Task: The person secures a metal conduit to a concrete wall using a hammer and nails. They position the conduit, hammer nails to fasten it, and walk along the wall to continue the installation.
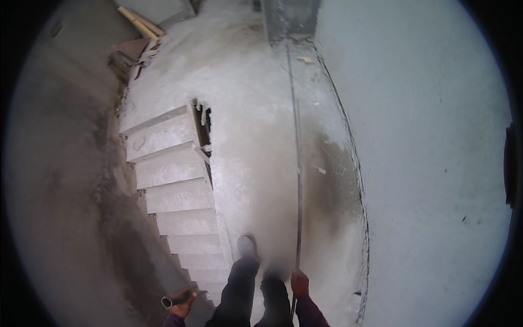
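Note:
My right hand (299, 284) is wrapped round a long, thin dark rod (298, 207). The rod stretches ahead across the dusty floor toward a grey upright panel at the far end, and its near end runs down past my leg. At the lower left, my left hand (184, 307) is closed on a short dark tool with a ring-shaped end (166, 302). What kind of tool it is I cannot make out. It sits beside the lower steps, apart from the rod.
Concrete steps (180, 196) descend along my left, beside a stained wall (71, 180). A ragged gap (206, 128) opens in the floor by the top steps. Wooden strips (140, 23) lean at the far left. A pale wall (430, 152) runs along my right.

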The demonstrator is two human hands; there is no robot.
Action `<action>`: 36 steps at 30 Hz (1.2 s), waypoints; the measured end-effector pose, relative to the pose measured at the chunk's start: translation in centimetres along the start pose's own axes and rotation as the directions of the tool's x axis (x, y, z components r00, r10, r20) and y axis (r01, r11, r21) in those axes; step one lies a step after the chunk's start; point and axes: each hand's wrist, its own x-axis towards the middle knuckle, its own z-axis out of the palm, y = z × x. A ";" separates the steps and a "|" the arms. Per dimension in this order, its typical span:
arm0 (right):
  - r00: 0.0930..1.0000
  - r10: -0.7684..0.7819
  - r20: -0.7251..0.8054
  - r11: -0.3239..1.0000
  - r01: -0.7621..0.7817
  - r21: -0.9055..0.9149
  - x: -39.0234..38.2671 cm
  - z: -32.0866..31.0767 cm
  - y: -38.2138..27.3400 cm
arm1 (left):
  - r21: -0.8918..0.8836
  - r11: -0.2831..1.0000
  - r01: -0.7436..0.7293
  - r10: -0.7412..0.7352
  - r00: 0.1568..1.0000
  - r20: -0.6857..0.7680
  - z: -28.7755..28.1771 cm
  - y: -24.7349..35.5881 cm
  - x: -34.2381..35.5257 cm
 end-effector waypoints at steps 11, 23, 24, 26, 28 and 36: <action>0.986 -0.131 -0.102 0.991 0.134 0.026 -7.8 -11.8 -25.2 | -0.264 0.940 -0.216 0.216 0.976 -0.031 -6.7 10.6 8.6; 0.988 -0.152 0.002 0.918 0.141 0.370 -15.2 -15.1 -46.1 | -0.630 0.523 -0.574 0.725 0.689 -0.025 -15.0 42.7 13.6; 0.986 -0.163 -0.024 0.904 0.159 0.396 -15.7 -14.5 -46.7 | -0.642 0.510 -0.572 0.737 0.675 -0.016 -15.2 44.2 13.2; 0.973 -0.220 -0.068 0.883 0.228 0.409 -16.1 -14.2 -47.7 | -0.671 0.475 -0.570 0.770 0.638 0.003 -15.6 47.6 12.8; 0.970 -0.236 -0.064 0.890 0.242 0.387 -15.6 -14.4 -48.4 | -0.670 0.412 -0.618 0.800 0.597 -0.059 -15.4 50.2 12.9; 0.951 -0.298 0.084 0.905 0.253 0.343 -9.0 -16.2 -50.5 | -0.829 0.445 -0.338 0.680 0.731 0.066 -14.8 55.3 18.3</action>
